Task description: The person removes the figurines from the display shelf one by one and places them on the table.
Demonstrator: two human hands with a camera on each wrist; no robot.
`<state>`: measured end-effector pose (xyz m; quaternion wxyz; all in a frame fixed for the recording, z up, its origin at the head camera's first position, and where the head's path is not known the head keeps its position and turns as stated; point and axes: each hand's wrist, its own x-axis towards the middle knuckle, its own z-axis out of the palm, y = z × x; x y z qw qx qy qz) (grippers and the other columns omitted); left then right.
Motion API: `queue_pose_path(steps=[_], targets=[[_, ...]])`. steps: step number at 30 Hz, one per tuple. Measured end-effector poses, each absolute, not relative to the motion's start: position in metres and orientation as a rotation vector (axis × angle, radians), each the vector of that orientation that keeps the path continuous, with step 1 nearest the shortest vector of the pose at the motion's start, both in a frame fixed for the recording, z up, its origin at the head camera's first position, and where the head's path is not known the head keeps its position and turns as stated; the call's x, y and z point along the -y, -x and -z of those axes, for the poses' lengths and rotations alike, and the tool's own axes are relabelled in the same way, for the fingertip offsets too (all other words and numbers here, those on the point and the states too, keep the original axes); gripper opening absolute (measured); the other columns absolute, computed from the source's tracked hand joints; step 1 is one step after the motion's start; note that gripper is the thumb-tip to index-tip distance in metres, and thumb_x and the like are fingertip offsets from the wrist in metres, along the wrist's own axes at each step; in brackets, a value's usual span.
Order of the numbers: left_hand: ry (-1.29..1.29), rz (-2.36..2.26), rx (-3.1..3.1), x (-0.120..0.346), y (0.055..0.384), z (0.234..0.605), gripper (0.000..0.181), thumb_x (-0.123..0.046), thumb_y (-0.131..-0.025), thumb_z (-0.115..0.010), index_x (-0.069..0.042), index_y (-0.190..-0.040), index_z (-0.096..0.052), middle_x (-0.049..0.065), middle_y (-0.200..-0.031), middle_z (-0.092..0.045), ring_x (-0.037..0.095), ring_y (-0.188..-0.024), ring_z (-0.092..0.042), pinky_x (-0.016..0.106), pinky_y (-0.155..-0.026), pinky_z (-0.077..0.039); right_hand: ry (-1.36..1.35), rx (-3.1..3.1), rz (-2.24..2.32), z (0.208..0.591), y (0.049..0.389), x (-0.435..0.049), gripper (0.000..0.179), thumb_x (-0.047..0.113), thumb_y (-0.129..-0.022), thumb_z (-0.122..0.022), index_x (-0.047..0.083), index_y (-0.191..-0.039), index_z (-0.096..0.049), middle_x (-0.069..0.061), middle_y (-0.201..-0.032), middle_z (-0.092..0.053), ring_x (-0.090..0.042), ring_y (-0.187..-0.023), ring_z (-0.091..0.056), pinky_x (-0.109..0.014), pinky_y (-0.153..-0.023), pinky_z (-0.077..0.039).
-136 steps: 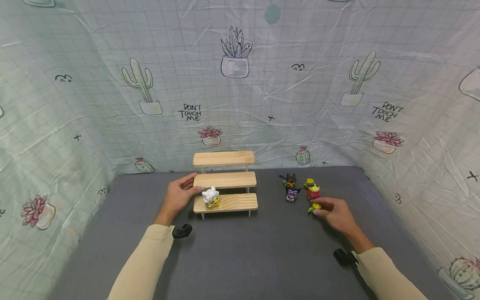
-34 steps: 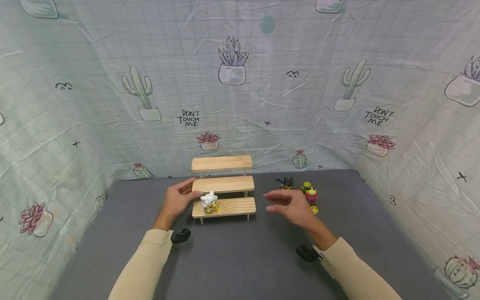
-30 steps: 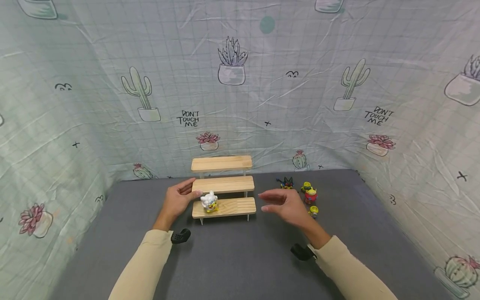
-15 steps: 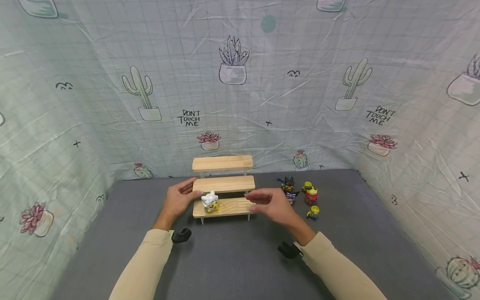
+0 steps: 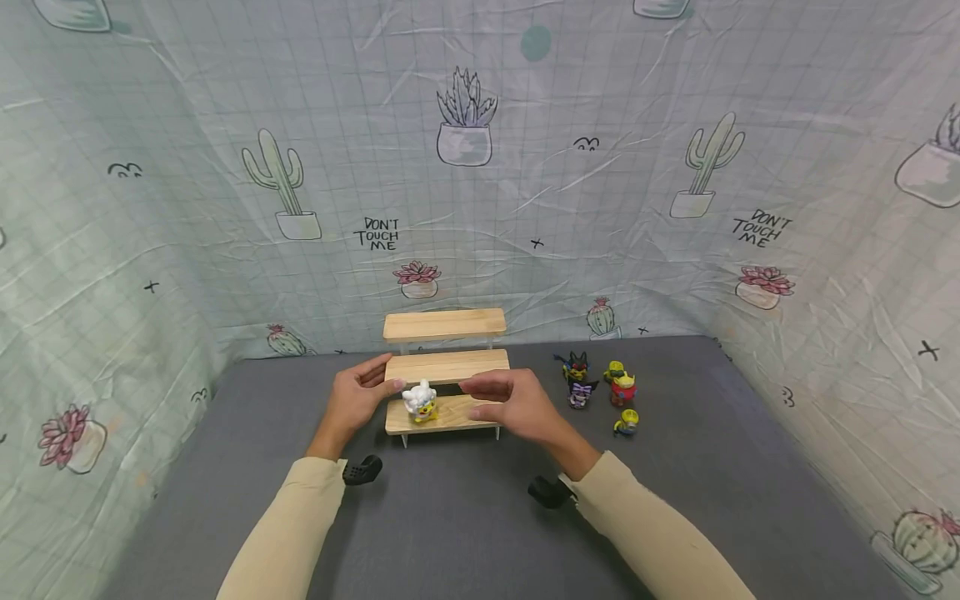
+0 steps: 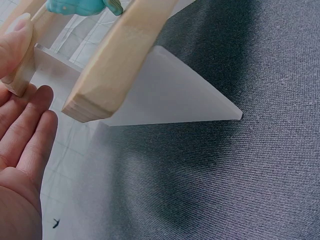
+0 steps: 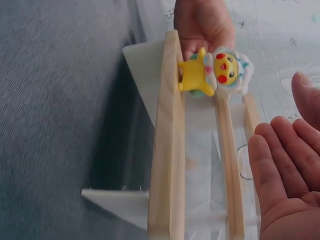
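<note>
A three-tier wooden display stand (image 5: 465,412) with clear side supports stands at the table's back. On its bottom tier, left end, stands a yellow figurine (image 7: 197,75) with a white, turquoise-trimmed hood; the left wrist view catches only its turquoise back. My left hand (image 5: 354,408) grips the left end of the stand's middle tier, thumb on one face and fingers at the other. My right hand (image 5: 517,404) is in front of the stand's right half, fingers loosely bent. Nothing is in its grasp, as the bare palm in the right wrist view shows.
To the right on the grey table (image 5: 450,525) are several small toys: a black-eared figurine (image 5: 577,367), a purple-and-black one (image 5: 579,394), a red-and-yellow one (image 5: 622,388) and a yellow one (image 5: 627,422). A cactus-print curtain (image 5: 525,200) closes off the back and sides.
My right hand was pinching the small yellow figurine at the right; it has let go and moved left to the stand, uncovering the toys. My left hand has stayed on the stand.
</note>
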<state>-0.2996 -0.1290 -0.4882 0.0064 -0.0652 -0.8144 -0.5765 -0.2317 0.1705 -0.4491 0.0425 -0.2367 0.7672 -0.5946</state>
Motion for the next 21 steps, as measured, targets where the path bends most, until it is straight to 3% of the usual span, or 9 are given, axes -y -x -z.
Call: queue_pose_path(steps=[5,12,21], targets=[[0.2,1.803,2.561,0.13,0.3,0.489,0.066,-0.019,-0.094,-0.081,-0.006,-0.152,-0.054,0.02,-0.153,-0.056,0.035,-0.141,-0.057,0.047,-0.112,-0.054,0.733,-2.32,1.829,0.45,0.234,-0.159,0.043,0.003,-0.092,-0.078,-0.004,-0.133,-0.068,-0.027,-0.136,-0.068,-0.047,-0.129,-0.064,-0.035,-0.103,-0.062],[0.212,1.817,2.551,0.129,0.3,0.488,0.065,-0.018,-0.093,-0.082,-0.007,-0.151,-0.055,0.02,-0.152,-0.057,0.035,-0.14,-0.058,0.047,-0.111,-0.055,0.679,-2.319,1.822,0.448,0.237,-0.146,0.045,0.004,-0.093,-0.077,-0.002,-0.136,-0.067,-0.024,-0.138,-0.067,-0.041,-0.131,-0.064,-0.027,-0.101,-0.062],[0.208,1.832,2.539,0.13,0.3,0.488,0.064,-0.016,-0.093,-0.081,-0.006,-0.151,-0.056,0.02,-0.151,-0.058,0.034,-0.139,-0.059,0.044,-0.11,-0.056,0.657,-2.325,1.88,0.448,0.247,-0.127,0.048,0.006,-0.091,-0.08,-0.002,-0.136,-0.066,-0.024,-0.137,-0.068,-0.038,-0.131,-0.065,-0.041,-0.113,-0.056]])
